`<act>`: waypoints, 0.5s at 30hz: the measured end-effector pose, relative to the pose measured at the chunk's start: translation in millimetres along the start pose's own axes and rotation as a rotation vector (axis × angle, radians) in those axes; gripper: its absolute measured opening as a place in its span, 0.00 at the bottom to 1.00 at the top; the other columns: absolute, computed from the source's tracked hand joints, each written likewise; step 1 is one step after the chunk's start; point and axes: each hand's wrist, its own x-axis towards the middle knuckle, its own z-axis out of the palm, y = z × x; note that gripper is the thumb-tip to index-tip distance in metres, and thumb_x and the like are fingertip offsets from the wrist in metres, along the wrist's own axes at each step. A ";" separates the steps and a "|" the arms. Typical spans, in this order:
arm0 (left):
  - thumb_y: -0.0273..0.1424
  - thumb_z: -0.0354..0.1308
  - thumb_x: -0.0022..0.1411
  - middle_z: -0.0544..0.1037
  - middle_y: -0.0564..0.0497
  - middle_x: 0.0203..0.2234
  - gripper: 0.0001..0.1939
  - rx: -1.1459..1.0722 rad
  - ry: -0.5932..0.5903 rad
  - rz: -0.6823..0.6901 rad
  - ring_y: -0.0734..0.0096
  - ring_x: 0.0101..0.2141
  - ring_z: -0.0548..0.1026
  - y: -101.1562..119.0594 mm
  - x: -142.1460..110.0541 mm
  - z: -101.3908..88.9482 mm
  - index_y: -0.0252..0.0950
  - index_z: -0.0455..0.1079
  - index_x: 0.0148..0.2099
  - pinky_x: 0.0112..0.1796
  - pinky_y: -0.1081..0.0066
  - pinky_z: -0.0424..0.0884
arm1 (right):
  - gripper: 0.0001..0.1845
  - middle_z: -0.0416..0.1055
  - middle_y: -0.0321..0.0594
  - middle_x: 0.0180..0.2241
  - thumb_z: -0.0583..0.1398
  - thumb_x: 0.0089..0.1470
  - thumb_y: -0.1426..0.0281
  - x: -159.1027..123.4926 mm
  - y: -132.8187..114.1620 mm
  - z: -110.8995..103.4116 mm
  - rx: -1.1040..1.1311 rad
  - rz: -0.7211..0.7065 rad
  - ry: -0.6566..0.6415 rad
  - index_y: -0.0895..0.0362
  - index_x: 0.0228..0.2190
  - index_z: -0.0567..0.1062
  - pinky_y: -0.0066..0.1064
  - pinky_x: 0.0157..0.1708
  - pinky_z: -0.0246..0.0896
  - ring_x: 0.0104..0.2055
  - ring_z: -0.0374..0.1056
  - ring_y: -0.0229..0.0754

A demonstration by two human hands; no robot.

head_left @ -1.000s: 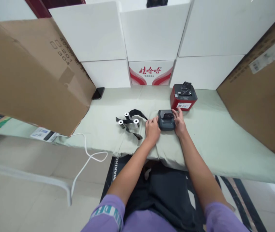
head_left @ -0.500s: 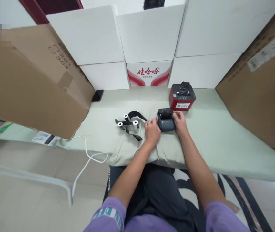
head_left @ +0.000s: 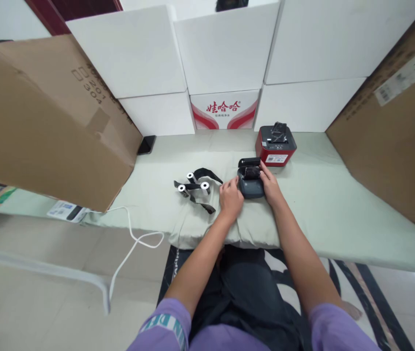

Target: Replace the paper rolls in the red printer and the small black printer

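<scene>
A small dark portable printer (head_left: 252, 189) lies on the cloth-covered table, its lid (head_left: 249, 162) raised at the back. In its open bay sits a roll of black paper (head_left: 251, 172). My left hand (head_left: 231, 197) steadies the printer's left side with curled fingers. On the opposite side, my right hand (head_left: 270, 184) grips the right edge, fingertips up by the raised lid. Left of the printer are several white-ended paper rolls (head_left: 205, 186) with loose black strips (head_left: 207, 172) around them.
Just behind the printer stands a red and black box-shaped printer (head_left: 276, 146). White boxes (head_left: 225, 111) wall off the back. Cardboard boxes (head_left: 57, 122) flank both sides. A black phone (head_left: 146, 145) lies by the left one, and a white cable (head_left: 130, 226) hangs over the front edge.
The portable printer's lid has come up and now stands raised behind the bay. My right hand's fingers have shifted slightly up and back along the edge. My left hand has barely moved.
</scene>
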 end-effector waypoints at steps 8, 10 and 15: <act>0.18 0.49 0.62 0.77 0.41 0.59 0.29 0.001 -0.008 0.005 0.56 0.59 0.72 0.5 -0.9 -1.6 0.33 0.67 0.64 0.63 0.57 0.61 | 0.40 0.65 0.42 0.68 0.60 0.56 0.41 1.6 -1.2 -0.1 -0.046 0.024 -0.010 0.54 0.59 0.76 0.44 0.75 0.39 0.73 0.54 0.49; 0.18 0.49 0.61 0.77 0.41 0.59 0.29 0.001 -0.007 0.006 0.56 0.60 0.72 0.1 -0.4 -1.4 0.33 0.66 0.64 0.63 0.57 0.61 | 0.39 0.66 0.42 0.68 0.60 0.56 0.41 1.9 -2.1 0.2 -0.046 0.032 -0.011 0.53 0.59 0.76 0.45 0.75 0.38 0.73 0.54 0.49; 0.18 0.49 0.61 0.77 0.41 0.59 0.30 0.026 -0.019 0.003 0.56 0.60 0.72 -0.5 0.4 -0.4 0.35 0.66 0.65 0.63 0.57 0.61 | 0.36 0.69 0.41 0.65 0.55 0.59 0.41 3.6 -0.3 -1.7 -0.072 0.019 -0.008 0.51 0.57 0.76 0.49 0.73 0.43 0.71 0.59 0.48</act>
